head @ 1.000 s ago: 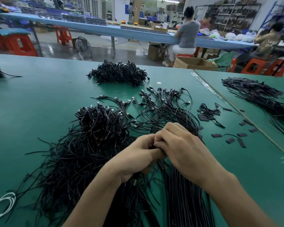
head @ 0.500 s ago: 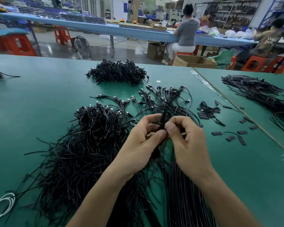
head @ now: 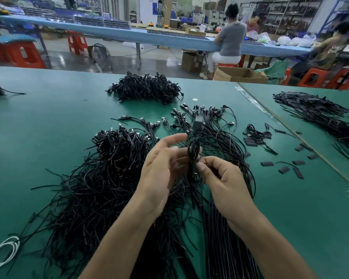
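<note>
My right hand (head: 224, 178) pinches a coiled black cable (head: 194, 150) between thumb and forefinger, its plug end sticking up. My left hand (head: 161, 168) is beside the coil with fingers spread and straight, palm turned toward it, just touching or nearly touching the loop. Both hands hover over a fan of black cables (head: 208, 133) laid out on the green table (head: 48, 121). A big tangled heap of black cables (head: 101, 178) lies to the left under my left forearm.
Another pile of bundled cables (head: 145, 89) sits farther back. Short black sleeve pieces (head: 284, 168) are scattered at the right. A white cable loop (head: 2, 252) lies at the lower left. More cables (head: 318, 113) cover the neighbouring table. People sit at a blue bench behind.
My hands rose from the pile and came apart. The left hand let go and opened its fingers; the right hand keeps the coiled cable, now lifted with its plug up.
</note>
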`<action>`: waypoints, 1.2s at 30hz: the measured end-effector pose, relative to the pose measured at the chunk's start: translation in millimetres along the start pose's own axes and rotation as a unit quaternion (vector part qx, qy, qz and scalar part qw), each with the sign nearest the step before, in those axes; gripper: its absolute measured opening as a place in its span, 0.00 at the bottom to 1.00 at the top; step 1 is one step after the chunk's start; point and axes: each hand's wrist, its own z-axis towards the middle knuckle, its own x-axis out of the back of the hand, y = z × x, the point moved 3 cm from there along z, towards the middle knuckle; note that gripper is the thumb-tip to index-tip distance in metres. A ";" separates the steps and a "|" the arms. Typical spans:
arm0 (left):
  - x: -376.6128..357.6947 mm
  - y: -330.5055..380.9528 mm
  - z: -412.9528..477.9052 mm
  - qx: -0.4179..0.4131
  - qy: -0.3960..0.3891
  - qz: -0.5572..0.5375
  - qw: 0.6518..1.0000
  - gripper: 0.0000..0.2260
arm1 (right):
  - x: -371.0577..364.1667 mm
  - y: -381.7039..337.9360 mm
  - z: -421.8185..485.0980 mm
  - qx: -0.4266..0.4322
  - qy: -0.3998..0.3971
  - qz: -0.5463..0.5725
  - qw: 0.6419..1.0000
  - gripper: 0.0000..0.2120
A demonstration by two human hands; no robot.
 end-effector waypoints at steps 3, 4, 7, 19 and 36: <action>0.6 1.8 -0.4 -0.017 0.008 0.004 1.000 0.15 | 1.1 4.8 -1.2 -0.009 -0.007 -0.009 1.000 0.09; 0.6 1.7 -0.3 -0.025 0.008 0.012 1.000 0.15 | 1.4 5.2 -1.0 -0.009 -0.015 -0.022 1.000 0.08; -1.3 1.4 -1.2 -0.054 -0.030 0.050 0.997 0.09 | 6.0 5.5 2.6 -0.013 -0.015 -0.070 0.997 0.04; 4.2 -13.2 1.0 -0.055 0.026 0.258 0.964 0.14 | 13.3 -2.2 6.1 0.046 0.030 -0.065 0.996 0.07; 5.3 5.4 -1.1 -0.058 -0.059 0.121 0.989 0.10 | 6.0 17.7 -4.1 -0.076 -0.039 0.062 0.994 0.06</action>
